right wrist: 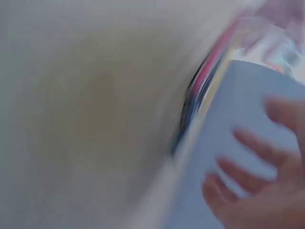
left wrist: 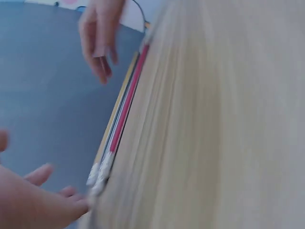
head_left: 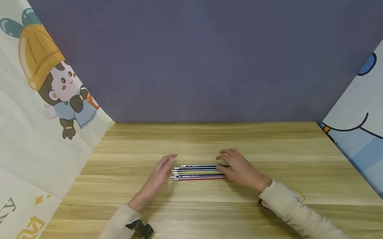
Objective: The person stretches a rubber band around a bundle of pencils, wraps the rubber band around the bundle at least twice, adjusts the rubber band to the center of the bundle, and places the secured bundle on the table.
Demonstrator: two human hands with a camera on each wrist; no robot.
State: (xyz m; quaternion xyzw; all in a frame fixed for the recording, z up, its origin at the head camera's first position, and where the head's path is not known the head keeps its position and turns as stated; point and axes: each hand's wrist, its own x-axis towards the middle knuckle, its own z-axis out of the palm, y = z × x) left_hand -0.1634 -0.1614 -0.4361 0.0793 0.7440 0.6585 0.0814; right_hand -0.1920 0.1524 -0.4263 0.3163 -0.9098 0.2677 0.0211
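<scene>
Several pencils [head_left: 199, 173] lie side by side on the wooden table, their eraser ends pointing left. Red, yellow and dark barrels show among them in the head view. By the eraser ends, my left hand [head_left: 160, 171] is held with its fingers extended and nothing in them. My right hand [head_left: 240, 168] hovers over the other end, hiding the pencils' far tips. In the right wrist view its fingers [right wrist: 245, 176] are spread and loosely bent, holding nothing. The left wrist view shows a red pencil [left wrist: 129, 98] at the near side of the row.
A thin yellow loop [head_left: 298, 194] lies on the table [head_left: 213, 213] beside my right sleeve. A dark grey panel [head_left: 189, 56] stands along the back edge. Cartoon-printed sheets [head_left: 13, 104] flank the table on both sides.
</scene>
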